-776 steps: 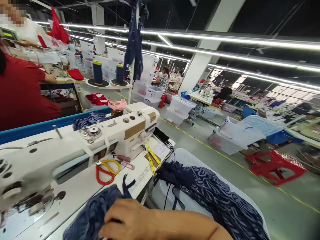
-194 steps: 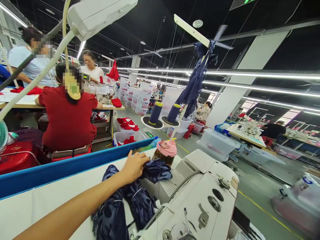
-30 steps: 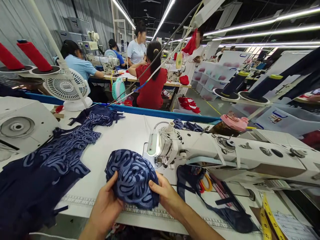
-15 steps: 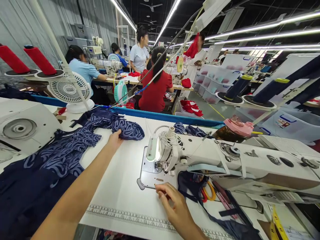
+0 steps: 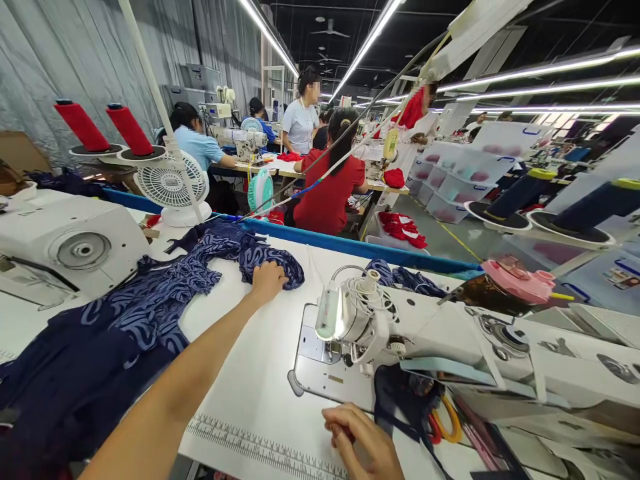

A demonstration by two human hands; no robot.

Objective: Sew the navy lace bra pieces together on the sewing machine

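Observation:
My left hand (image 5: 270, 281) reaches across the white table and grips the near side of a bunched navy cloth piece with a light-blue swirl pattern (image 5: 294, 268), its fingers bent over the top. That bunch lies at the far end of a long heap of similar patterned and plain navy cloth (image 5: 155, 310). Low in front of the sewing machine (image 5: 345, 327), my right hand (image 5: 364, 443) hovers near its metal plate (image 5: 327, 375). The right fingers are loosely bent, apart from the thumb, with nothing visible between them.
A printed ruler (image 5: 260, 447) runs along the table's front edge. Scissors with orange handles (image 5: 449, 421) and dark cloth lie under the machine arm. Another machine (image 5: 75, 240) and a white fan (image 5: 173, 183) stand left; a pink-lidded jug (image 5: 517, 280) stands right. Co-workers sit and stand beyond.
My left hand has shifted from the left edge of the patterned bunch onto its near side. My right hand sits lower, further from the machine plate. The view has swung left.

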